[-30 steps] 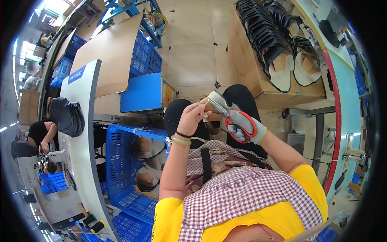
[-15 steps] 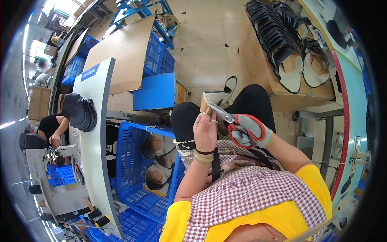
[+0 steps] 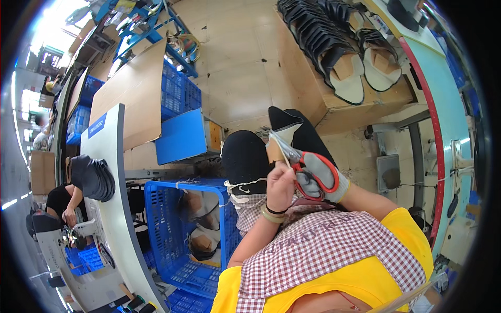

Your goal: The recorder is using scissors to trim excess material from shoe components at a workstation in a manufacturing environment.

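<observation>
A shoe upper (image 3: 284, 120), black and white with a tan section, is held up over my knees. My bare left hand (image 3: 281, 188) is closed at its lower end, with a thin pale strip (image 3: 285, 157) running up from the fingers. In my gloved right hand (image 3: 334, 189) are red-handled scissors (image 3: 332, 166). Their blades lie against the upper, beside the strip; blur hides whether the blades are apart. The exact grip of the left fingertips is hidden.
A blue crate (image 3: 156, 229) with shoe uppers stands at my left, beside a white table (image 3: 125, 208) bearing stacked black pieces (image 3: 94, 177). At the far right, a cardboard box (image 3: 365, 107) carries rows of uppers. A co-worker's hand (image 3: 69, 216) is by a sewing machine.
The view has shifted. My left hand has turned and closed into a tighter grip near the scissors. The shoe upper has tilted, and its black end now faces up and left.
</observation>
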Available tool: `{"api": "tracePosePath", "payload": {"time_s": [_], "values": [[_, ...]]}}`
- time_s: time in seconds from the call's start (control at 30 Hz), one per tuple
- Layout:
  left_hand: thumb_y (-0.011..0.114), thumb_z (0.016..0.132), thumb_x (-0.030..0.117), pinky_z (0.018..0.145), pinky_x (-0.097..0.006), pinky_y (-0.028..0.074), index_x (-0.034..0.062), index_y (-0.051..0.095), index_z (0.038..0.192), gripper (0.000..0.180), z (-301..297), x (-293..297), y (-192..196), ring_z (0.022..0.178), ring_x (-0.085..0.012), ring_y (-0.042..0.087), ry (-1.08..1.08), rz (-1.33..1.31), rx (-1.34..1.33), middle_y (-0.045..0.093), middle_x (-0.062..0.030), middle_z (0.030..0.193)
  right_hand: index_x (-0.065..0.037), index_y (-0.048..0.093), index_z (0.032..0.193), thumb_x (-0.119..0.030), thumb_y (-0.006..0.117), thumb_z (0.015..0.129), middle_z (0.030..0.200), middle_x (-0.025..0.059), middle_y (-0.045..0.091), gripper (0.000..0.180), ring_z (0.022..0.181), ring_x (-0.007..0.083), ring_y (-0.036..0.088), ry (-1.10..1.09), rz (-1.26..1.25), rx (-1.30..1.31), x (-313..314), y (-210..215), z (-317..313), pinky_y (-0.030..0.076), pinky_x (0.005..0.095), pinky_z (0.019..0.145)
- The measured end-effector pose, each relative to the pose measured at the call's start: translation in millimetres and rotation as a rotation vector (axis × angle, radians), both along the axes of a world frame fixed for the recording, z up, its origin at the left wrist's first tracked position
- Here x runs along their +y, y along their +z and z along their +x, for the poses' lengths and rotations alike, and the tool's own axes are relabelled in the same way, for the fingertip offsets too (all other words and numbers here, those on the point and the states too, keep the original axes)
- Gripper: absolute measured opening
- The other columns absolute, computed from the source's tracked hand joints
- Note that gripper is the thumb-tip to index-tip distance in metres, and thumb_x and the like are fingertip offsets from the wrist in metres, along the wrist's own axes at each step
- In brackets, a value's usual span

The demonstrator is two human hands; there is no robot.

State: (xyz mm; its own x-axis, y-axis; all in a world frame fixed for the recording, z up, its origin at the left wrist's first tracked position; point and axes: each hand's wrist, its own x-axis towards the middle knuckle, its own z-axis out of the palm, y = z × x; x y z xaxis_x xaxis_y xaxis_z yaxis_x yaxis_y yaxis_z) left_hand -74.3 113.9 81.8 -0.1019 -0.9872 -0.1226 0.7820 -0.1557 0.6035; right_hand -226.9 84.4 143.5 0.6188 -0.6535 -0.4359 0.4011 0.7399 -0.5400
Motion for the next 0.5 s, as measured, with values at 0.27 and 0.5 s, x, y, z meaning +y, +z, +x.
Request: {"api": "tracePosePath", "payload": {"time_s": [0.27,0.5], "values": [[0.06,0.083,0.005,0.071,-0.026,0.038,0.0009,0.059,0.074,0.01,1.0,11.0,-19.4,0.078,-0.0126,0.05,-0.222,-0.135,-0.09,0.055,-0.0056,0.091,-0.015,0.052,0.107,-0.046,0.052,0.093,0.069,-0.0005,0.054,0.034,0.045,0.0067,0.042,-0.128,0.143,0.023,19.0,1.2,-14.8,0.032,0.0185,0.037],[0.051,0.094,0.015,0.062,-0.026,0.05,-0.0003,0.059,0.078,0.023,60.5,16.3,13.1,0.069,-0.0161,0.062,-0.04,-0.039,-0.673,0.066,-0.0153,0.091,-0.015,0.049,0.098,-0.052,0.052,0.091,0.067,-0.0014,0.051,0.039,0.043,0.0059,0.039,-0.195,0.175,0.128,1.2,-11.0,-32.5,0.031,0.0197,0.035]]}}
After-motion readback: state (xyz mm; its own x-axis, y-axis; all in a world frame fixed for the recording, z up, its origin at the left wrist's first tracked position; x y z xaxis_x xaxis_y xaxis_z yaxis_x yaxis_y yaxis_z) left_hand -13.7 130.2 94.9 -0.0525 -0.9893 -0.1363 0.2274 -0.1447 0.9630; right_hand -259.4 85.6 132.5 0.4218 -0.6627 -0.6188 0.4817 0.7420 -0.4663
